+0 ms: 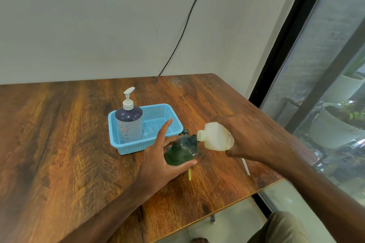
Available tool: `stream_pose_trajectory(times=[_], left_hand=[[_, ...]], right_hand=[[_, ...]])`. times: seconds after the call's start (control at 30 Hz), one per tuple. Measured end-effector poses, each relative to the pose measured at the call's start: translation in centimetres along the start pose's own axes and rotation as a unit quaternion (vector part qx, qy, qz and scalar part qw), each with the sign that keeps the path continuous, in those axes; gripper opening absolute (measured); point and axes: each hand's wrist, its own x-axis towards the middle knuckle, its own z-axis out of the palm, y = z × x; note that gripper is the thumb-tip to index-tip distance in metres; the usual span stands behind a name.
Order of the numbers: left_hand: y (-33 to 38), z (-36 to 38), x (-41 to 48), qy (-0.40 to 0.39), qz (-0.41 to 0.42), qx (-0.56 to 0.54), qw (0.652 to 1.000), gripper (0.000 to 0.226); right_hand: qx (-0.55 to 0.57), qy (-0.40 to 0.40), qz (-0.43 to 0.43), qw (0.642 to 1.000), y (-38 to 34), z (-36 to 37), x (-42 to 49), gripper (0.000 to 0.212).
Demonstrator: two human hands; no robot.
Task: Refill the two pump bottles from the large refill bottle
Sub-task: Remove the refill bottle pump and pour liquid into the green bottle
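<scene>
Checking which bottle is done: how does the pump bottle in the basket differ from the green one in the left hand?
The dark blue bottle carries its white pump; the green bottle has an open neck, with the refill bottle tipped mouth-first against it. The dark blue bottle stands untouched in the blue basket; the green bottle is outside the basket, gripped by the left hand. Both are dark, round-shouldered bottles.
</scene>
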Motion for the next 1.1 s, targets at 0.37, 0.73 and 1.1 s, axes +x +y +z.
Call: stream_pose_trajectory(times=[0.37,0.73,1.1], left_hand=[[0.05,-0.11,-0.02,0.001,-0.002,0.001,1.0,0.123],[-0.1,-0.1,0.01,-0.001,0.009,0.006,1.0,0.12],[-0.06,-0.13,-0.08,-0.002,0.005,0.007,1.0,0.117]], right_hand=[[-0.006,0.002,-0.001,1.0,-0.08,-0.07,0.09,0.082],[-0.002,-0.004,-0.003,1.0,-0.11,-0.26,0.05,0.082],[-0.011,-0.004,-0.004,1.0,0.01,-0.1,0.07,0.083]])
